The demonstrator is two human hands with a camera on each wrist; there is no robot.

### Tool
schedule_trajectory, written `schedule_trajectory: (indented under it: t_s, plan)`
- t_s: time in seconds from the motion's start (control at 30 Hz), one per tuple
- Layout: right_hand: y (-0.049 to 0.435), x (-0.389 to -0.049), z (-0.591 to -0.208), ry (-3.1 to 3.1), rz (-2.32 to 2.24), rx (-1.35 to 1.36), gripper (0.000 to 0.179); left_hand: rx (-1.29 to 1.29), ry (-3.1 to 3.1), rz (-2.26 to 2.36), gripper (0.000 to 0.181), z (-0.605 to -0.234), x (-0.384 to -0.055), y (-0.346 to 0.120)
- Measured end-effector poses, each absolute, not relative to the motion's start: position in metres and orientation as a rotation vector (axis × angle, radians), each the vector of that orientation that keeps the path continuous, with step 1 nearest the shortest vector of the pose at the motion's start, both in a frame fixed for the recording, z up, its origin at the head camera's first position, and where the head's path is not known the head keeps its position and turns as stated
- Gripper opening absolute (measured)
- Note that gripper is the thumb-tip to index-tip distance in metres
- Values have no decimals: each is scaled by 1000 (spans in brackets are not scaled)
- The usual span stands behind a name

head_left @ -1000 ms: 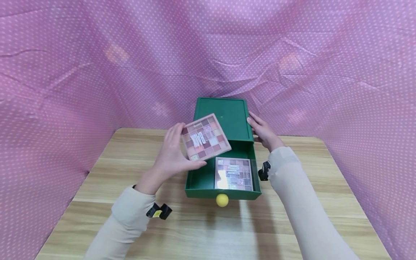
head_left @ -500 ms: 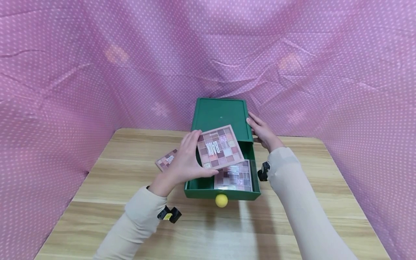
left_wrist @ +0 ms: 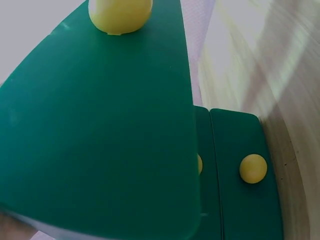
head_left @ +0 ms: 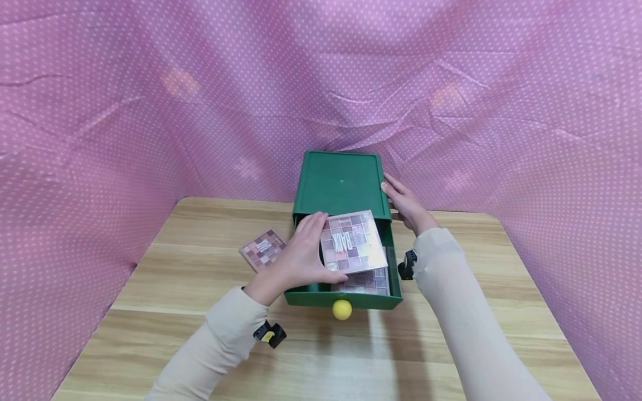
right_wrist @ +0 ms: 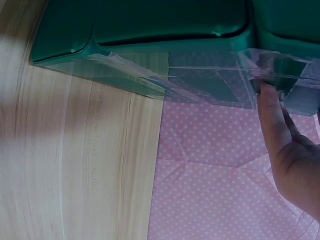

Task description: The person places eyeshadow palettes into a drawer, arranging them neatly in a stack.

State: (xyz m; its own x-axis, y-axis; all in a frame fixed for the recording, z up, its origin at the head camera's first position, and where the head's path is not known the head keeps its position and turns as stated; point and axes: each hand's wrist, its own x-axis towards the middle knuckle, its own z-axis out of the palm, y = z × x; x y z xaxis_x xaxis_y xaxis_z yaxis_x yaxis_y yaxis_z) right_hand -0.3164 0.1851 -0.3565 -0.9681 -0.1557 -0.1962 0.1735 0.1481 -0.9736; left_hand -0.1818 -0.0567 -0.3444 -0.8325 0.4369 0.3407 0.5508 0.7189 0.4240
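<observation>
Our left grip (head_left: 303, 253) pinches a makeup palette (head_left: 353, 242) above the open drawer (head_left: 368, 301); right grip (head_left: 408, 207) touches the green box (head_left: 342, 181), fingers straight. Likely transfer step; next move needs palette clear of drawer.

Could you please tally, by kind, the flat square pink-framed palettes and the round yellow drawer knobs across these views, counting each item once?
Flat square pink-framed palettes: 3
Round yellow drawer knobs, one partly hidden: 3
Total: 6
</observation>
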Motion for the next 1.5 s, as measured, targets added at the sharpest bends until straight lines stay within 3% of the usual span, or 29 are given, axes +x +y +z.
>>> schedule_trajectory:
  t_s: [0.6,1.5]
  plan:
    - [184,-313,-354,2154,-1922,17,54,-987,-2686,-585,115,-346,-180,-51]
    - [184,-313,-355,2148,-1917,5,52,-1153,-2887,-294,104,-354,-188,-40]
